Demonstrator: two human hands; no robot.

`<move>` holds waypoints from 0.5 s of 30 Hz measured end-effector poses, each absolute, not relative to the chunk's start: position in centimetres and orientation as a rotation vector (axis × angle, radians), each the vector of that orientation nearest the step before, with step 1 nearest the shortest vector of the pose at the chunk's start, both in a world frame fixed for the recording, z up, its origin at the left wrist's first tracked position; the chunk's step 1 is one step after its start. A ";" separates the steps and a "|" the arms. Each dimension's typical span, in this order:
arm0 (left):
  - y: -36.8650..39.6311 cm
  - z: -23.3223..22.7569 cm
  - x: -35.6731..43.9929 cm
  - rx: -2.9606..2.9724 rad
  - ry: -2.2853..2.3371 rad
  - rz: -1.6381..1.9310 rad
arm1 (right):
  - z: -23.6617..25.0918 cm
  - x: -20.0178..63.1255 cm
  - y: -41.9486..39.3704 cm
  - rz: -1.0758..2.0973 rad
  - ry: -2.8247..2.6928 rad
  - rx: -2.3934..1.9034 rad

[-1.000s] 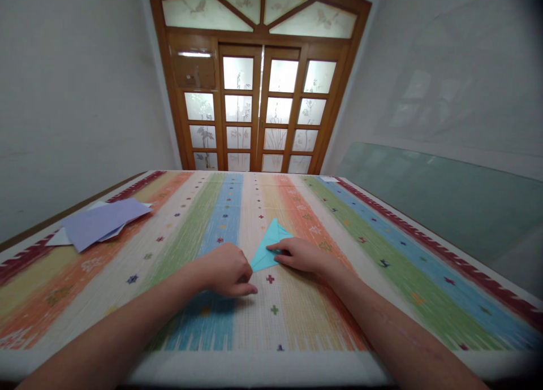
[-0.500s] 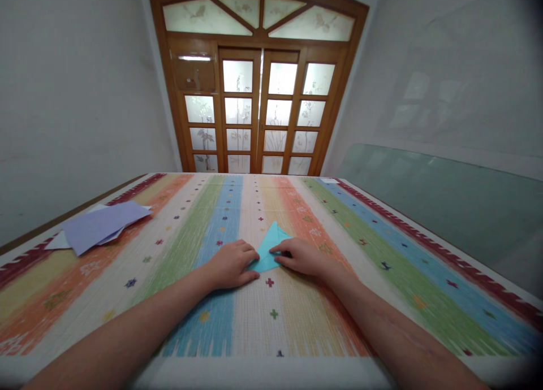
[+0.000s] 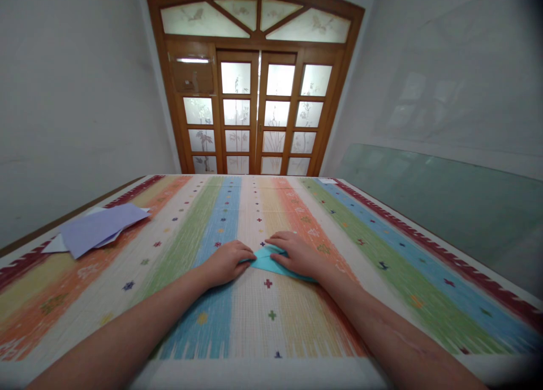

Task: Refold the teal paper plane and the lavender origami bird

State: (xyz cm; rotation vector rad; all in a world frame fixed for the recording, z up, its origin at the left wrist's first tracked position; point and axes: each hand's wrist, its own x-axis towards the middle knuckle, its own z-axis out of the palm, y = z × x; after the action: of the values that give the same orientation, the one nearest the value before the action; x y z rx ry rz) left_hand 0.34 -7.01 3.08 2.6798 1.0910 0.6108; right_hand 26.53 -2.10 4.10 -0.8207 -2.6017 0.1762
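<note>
A folded turquoise sheet of paper [image 3: 263,262] lies on the striped tablecloth, its narrow end to the left and a wider part running under my right hand. At that narrow left end, my left hand [image 3: 227,262] pinches the paper between thumb and fingers. My right hand [image 3: 299,255] rests over the paper's right part, fingers curled across its far edge and thumb on its top face. Much of the right part is hidden beneath that hand and wrist.
Purple and white paper sheets [image 3: 99,227] lie in a loose stack at the table's left side. A small white piece [image 3: 327,181] is at the far right edge. Beyond the table stand wooden doors with glass panes [image 3: 258,107]; a pale green panel [image 3: 424,203] leans along the right wall.
The turquoise paper has turned clockwise: its point, which faced away from me, now lies toward the right under my right hand. My right hand has shifted further over it.
</note>
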 end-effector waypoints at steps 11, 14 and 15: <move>-6.8 2.3 0.1 2.652 1.104 0.633 | 4.4 25.9 -2.7 0.156 -2.721 -0.883; -6.8 2.3 0.0 2.650 1.131 0.649 | 4.2 25.8 -2.6 0.133 -2.703 -0.911; -6.8 2.3 0.0 2.650 1.137 0.656 | 4.1 25.8 -2.6 0.124 -2.699 -0.910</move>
State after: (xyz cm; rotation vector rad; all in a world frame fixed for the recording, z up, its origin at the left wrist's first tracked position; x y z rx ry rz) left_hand 0.03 -6.83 2.32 2.6504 1.1370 0.6560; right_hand 25.81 -2.63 4.07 -0.9102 -2.6987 0.1236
